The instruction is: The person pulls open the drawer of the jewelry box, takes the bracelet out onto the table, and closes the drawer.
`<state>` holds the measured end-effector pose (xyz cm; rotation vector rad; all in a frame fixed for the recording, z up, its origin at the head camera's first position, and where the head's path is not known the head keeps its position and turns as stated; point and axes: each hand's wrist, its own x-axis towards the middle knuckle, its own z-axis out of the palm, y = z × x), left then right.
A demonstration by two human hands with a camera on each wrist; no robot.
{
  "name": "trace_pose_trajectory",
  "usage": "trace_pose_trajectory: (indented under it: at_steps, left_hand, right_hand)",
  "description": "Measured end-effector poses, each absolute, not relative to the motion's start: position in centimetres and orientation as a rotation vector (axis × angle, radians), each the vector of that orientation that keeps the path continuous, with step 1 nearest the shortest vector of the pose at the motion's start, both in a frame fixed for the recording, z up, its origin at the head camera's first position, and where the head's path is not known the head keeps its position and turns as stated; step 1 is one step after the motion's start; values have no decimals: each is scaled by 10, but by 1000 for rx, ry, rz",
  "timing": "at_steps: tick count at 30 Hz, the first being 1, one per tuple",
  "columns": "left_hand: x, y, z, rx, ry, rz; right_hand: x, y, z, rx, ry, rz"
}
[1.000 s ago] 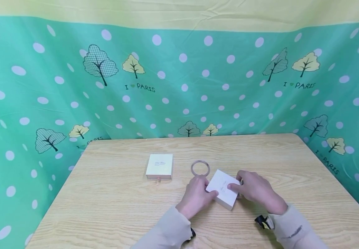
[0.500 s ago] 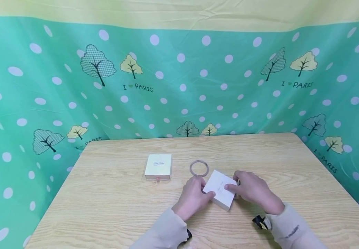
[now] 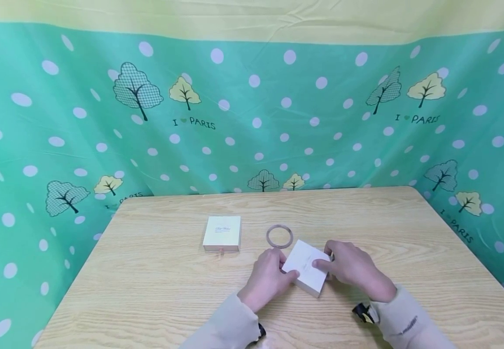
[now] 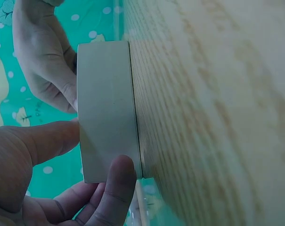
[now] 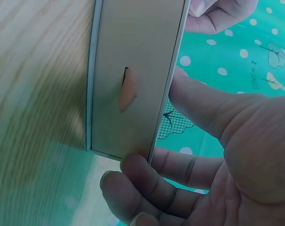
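Note:
A white square drawer box (image 3: 304, 267) with faint lettering on its lid sits turned at an angle on the table. My left hand (image 3: 266, 277) grips its left corner, thumb on the lid and fingers along the side. Opposite it, my right hand (image 3: 354, 266) holds the right corner, its thumb also pressing the lid. The left wrist view shows a plain side of the box (image 4: 107, 108), with a fingertip against it. In the right wrist view, a small pinkish ribbon tab (image 5: 128, 95) sticks out of a slit in the drawer front, which looks pushed in.
A second, similar white box (image 3: 222, 233) with a pink tab lies to the left. Behind the held box lies a thin greyish-purple ring (image 3: 268, 236). The wooden table (image 3: 169, 291) ends against a green dotted curtain (image 3: 238, 121).
Both hands and the box they hold have shifted slightly left and nearer to me. The hold looks the same. The other box and the ring stay in place.

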<state>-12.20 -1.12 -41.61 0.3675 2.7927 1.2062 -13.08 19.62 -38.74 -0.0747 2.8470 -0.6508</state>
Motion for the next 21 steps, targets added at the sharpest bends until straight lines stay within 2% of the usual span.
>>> trace_pose_trajectory:
  at_steps: [21]
  left_hand:
    - [-120, -22, -416, 360, 2794, 1201]
  right_hand:
    - [-130, 187, -388, -122, 2870, -646]
